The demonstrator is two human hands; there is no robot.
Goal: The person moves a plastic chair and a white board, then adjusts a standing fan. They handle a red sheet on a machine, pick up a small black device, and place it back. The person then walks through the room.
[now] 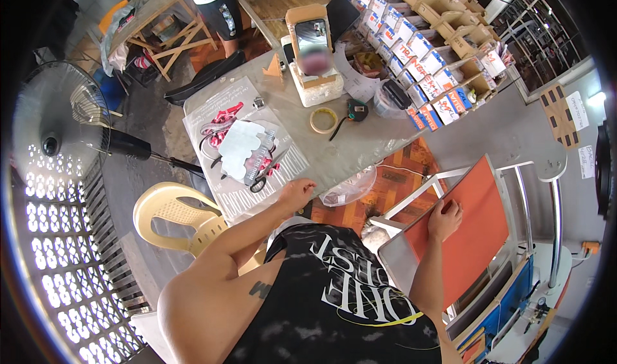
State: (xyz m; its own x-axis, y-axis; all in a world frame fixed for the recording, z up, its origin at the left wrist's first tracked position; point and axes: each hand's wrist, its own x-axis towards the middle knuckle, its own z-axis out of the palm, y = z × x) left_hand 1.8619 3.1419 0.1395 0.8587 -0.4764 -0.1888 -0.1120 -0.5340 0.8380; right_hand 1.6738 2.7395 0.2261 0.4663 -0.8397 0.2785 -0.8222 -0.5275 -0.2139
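Right hand [445,218] is pressing flat, fingers together, on the edge of an orange sheet [472,226] lying on a white metal machine [536,171] at four o'clock, while the left hand [297,191], loosely spread, is resting on the grey table's [360,142] near edge beside scissors [260,181] and a printed poster [257,184]. Judging by the uncut sheet, the work appears to be only starting; a tape roll [323,120] is lying at twelve o'clock.
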